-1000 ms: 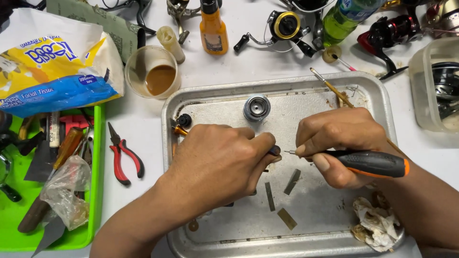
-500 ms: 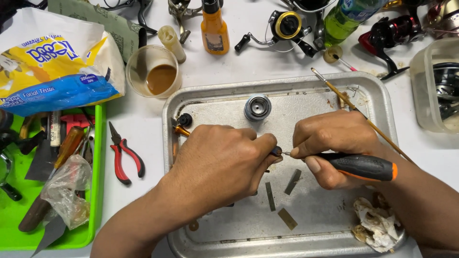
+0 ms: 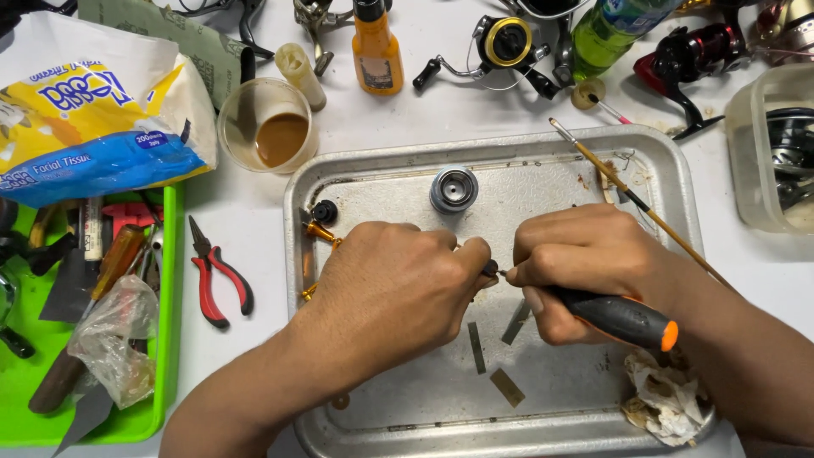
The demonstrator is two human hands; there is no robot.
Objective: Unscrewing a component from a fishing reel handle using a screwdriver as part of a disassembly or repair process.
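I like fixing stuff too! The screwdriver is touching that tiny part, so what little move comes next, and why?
Probably a slow twist of the screwdriver. The right hand has its tip set against the small dark part that the left hand pinches over the tray. With tip and part already meeting, turning seems the natural step, while the left hand keeps the part steady.

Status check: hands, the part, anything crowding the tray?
Left hand pinches small dark part. Right hand grips screwdriver, tip at the part. Flat metal strips under hands on metal tray; thin brush beside right wrist.
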